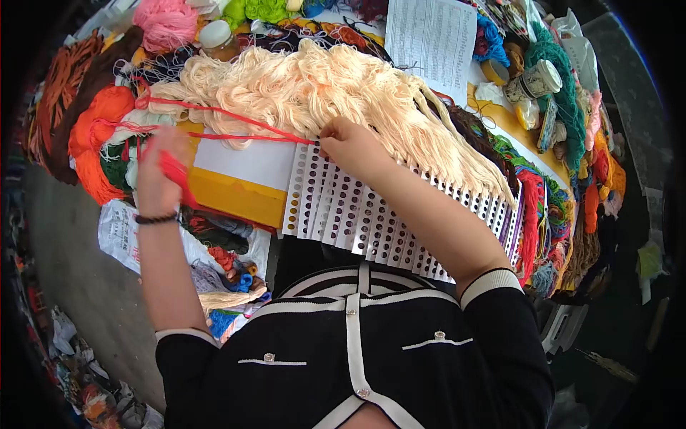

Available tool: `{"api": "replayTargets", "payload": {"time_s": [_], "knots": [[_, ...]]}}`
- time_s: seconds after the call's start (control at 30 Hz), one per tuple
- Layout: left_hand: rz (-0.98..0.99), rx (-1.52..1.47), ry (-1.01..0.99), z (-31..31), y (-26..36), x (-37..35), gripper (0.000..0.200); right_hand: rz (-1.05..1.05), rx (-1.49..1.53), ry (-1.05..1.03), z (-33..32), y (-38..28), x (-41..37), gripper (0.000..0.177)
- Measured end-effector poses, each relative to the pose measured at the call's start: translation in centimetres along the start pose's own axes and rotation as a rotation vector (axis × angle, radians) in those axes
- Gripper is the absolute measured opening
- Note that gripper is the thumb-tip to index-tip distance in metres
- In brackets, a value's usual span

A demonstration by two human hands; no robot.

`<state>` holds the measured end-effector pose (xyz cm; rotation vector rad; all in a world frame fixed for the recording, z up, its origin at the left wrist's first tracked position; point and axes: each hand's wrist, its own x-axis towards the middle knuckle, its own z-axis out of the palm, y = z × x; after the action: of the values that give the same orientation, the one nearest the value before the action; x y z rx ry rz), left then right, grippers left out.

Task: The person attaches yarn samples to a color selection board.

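Note:
Red embroidery thread (246,137) stretches in strands between my two hands, above a white sheet on a yellow surface. My left hand (163,171), smeared by motion, has a thick bunch of the red thread in its grasp, near an orange-red skein (103,114). At the upper end of the leftmost white punched strips (296,189), my right hand (350,146) pinches the thread's other end with thumb and finger. Several such strips lie side by side under my right forearm. Pale peach thread (307,86) spreads in a large loose heap just beyond my right hand.
A printed sheet (431,46) lies at the back. To its right stands a patterned tub (537,79); a lidded jar (216,37) is at the back left. Coloured skeins, among them pink thread (166,25) and teal thread (561,93), crowd the table's edges.

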<state>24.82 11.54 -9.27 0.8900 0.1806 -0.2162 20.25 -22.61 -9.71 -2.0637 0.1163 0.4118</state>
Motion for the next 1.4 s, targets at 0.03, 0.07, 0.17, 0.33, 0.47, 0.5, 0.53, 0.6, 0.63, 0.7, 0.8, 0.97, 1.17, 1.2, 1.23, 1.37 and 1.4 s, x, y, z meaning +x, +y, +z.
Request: {"api": "replayTargets", "payload": {"time_s": [0.03,0.07,0.17,0.33,0.47,0.5,0.53,0.6,0.63,0.7,0.8,0.97,1.17,1.2,1.23,1.37,1.4], "knots": [[0.038,0.235,0.096,3.4,-2.0,-2.2,0.032,-0.092,-0.005,0.106,0.6,-0.2,-0.9,0.022],[0.022,0.294,0.002,6.4,-3.7,-4.3,0.027,-0.112,0.085,0.056,0.8,-1.7,-2.3,0.015],[-0.197,0.228,-0.319,9.7,-5.5,-8.5,0.040,-0.622,0.150,0.031,2.2,-3.9,-5.0,0.014],[-0.170,0.181,-0.362,12.0,-7.2,-10.3,0.047,-0.347,0.581,-0.159,3.7,-5.4,-7.2,0.014],[-0.158,0.267,-0.400,12.2,-7.9,-10.8,0.048,-0.040,0.748,-0.311,3.3,-5.8,-7.9,0.014],[-0.183,0.288,-0.391,12.4,-7.9,-11.0,0.052,-0.040,0.746,-0.312,3.3,-5.7,-7.9,0.014],[-0.208,0.309,-0.384,12.5,-7.8,-11.1,0.056,-0.032,0.787,-0.333,3.2,-5.5,-8.0,0.014],[-0.204,0.268,-0.416,11.9,-7.8,-11.1,0.052,-0.026,0.825,-0.355,3.2,-5.0,-8.0,0.015],[-0.201,0.230,-0.449,11.6,-7.9,-11.0,0.047,-0.048,0.869,-0.374,3.3,-4.7,-7.9,0.014],[-0.183,0.150,-0.418,10.8,-8.4,-10.9,0.041,-0.073,0.912,-0.392,3.1,-4.7,-8.0,0.013],[-0.095,0.108,-0.332,10.8,-8.9,-11.1,0.033,-0.082,0.844,-0.325,2.5,-5.0,-8.3,0.011],[-0.145,-0.555,-0.418,5.3,-7.4,-10.8,0.026,-0.195,1.384,-0.439,-6.0,-5.1,-10.0,0.021],[0.010,-0.511,0.410,-16.6,-3.1,-10.2,0.026,-0.229,0.903,0.521,-24.3,-0.5,-15.1,0.015],[0.072,-0.357,0.541,-18.5,-2.3,-10.7,0.025,-0.201,0.743,0.697,-29.8,2.7,-16.3,0.018],[0.139,-0.305,0.719,-19.6,-1.9,-11.0,0.026,-0.172,0.578,0.865,-33.5,5.0,-17.0,0.021],[0.110,0.202,0.815,-13.5,-0.8,-11.6,0.025,-0.415,-0.075,1.397,-31.8,2.0,-18.4,0.019],[0.050,0.323,0.800,-10.1,-1.4,-11.3,0.025,-0.476,-0.071,1.383,-30.5,1.3,-18.1,0.018]]}}
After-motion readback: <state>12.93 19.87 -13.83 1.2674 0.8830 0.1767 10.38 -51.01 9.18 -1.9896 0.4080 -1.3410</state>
